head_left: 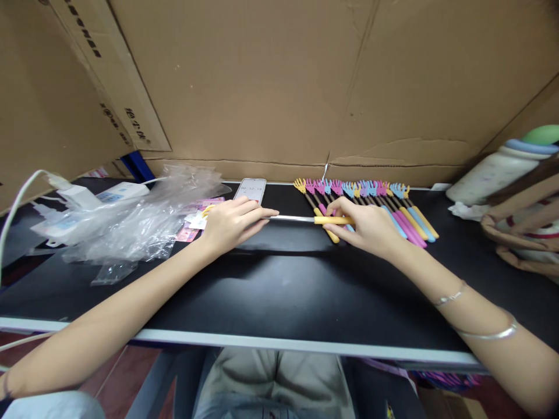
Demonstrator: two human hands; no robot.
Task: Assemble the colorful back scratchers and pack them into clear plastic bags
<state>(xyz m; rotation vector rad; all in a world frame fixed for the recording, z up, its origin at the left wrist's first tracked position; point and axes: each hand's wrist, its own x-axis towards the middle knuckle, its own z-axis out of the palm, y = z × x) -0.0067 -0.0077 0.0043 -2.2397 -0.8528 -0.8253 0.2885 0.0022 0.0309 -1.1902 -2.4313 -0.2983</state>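
Note:
A back scratcher with a metal rod and a yellow handle (327,220) is held level above the black table. My right hand (364,224) pinches its handle between thumb and fingers. At the other end of the rod, my left hand (238,224) is closed round it, fingers together. Yellow prongs show just left of that hand, partly hidden by it. Behind and beside my right hand lies a row of several back scratchers (406,218) with yellow, pink and blue claw heads and handles, claws toward the cardboard.
Crumpled clear plastic bags (144,215) lie at left, over a white power strip (122,192) and plug. A phone (251,189) leans near the cardboard wall (262,87). At right are a pale bottle (493,174) and a brown-strapped bag (524,227).

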